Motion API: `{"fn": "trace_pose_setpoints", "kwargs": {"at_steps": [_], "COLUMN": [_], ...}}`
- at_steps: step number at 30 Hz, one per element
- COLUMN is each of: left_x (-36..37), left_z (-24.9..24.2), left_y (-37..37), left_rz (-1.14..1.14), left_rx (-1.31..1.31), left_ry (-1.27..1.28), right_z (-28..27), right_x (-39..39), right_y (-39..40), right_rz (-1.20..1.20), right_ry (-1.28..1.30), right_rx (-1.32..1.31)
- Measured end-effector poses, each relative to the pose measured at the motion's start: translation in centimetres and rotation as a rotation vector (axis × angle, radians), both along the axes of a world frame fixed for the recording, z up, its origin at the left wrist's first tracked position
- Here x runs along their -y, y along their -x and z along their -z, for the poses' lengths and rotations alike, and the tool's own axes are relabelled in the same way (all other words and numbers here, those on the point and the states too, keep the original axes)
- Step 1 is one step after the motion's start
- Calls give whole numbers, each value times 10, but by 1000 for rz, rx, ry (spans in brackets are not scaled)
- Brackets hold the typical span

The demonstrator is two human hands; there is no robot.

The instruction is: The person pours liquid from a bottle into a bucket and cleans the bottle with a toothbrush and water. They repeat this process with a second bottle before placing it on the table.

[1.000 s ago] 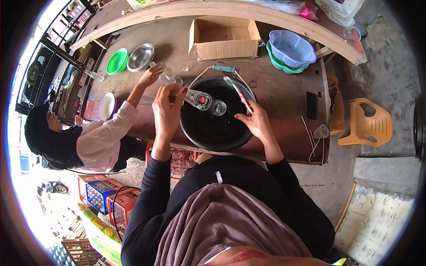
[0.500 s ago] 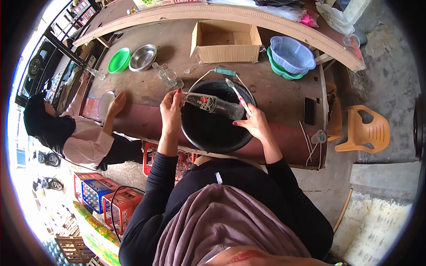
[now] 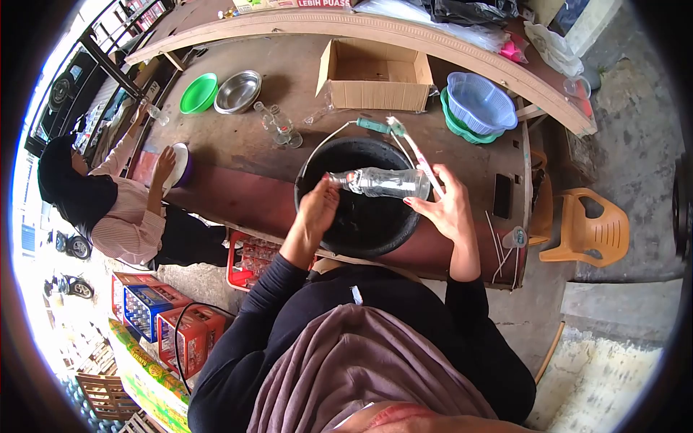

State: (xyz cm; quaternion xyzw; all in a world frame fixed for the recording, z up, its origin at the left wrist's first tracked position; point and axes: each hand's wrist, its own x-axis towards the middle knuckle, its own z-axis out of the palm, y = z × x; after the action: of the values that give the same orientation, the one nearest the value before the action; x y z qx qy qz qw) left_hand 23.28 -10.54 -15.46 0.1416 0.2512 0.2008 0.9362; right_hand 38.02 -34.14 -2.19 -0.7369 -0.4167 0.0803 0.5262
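Observation:
My left hand (image 3: 316, 211) is closed around the neck of a clear glass bottle (image 3: 390, 183), which lies sideways above a black bucket (image 3: 364, 242). In my right hand (image 3: 455, 209) is a toothbrush (image 3: 420, 150) with a white and pink handle, its head pointing up and away. The right thumb and fingers are at the bottle's base end. The bucket has a wire handle with a teal grip (image 3: 372, 125), and its dark inside shows beneath the bottle. Several clear bottles (image 3: 276, 127) stand just beyond the bucket on the left.
Behind the bucket is an open cardboard box (image 3: 379, 95), with blue and green basins (image 3: 481, 101) to its right. A green bowl (image 3: 198, 94) and a steel bowl (image 3: 238, 92) sit left. A phone (image 3: 502, 195) and plastic cup (image 3: 514, 237) lie right. A co-worker (image 3: 119, 202) holds a bottle.
The bottle has shifted right and rolled, its printed label turning away. My right hand has moved right with the toothbrush. The co-worker's near hand has moved left over a white-topped container.

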Motion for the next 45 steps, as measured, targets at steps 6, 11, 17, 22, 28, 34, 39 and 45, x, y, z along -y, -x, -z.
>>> {"fn": "trace_pose_setpoints", "kwargs": {"at_steps": [6, 11, 17, 22, 28, 34, 39, 45], "left_x": [52, 52, 16, -7, -4, 8, -1, -9], "left_z": [-6, -4, -13, -43, -50, -73, -61, -68], "left_y": [-14, -14, 0, 22, 24, 36, 42, 48], "left_rz": [69, 97, 21, -194, -276, -148, -140, -73], "left_rx": [-114, -106, -210, -282, -741, -931, -861, -717], "left_ry": [188, 149, -43, -558, -1380, -1552, -1610, -1599], "right_z": [-29, -25, -8, 47, 67, 96, 80, 98], "right_x": [1, 2, -1, -17, -38, -61, -73, -67], "right_y": [13, 20, 22, 24, 41, 44, 62, 48], "right_rz": [29, 13, 13, 11, 48, -10, -74, -45], "right_ry": [-39, -98, 56, 100, 435, 602, 313, 605], "right_rx": [75, 66, 20, -16, 337, 395, 261, 256]}}
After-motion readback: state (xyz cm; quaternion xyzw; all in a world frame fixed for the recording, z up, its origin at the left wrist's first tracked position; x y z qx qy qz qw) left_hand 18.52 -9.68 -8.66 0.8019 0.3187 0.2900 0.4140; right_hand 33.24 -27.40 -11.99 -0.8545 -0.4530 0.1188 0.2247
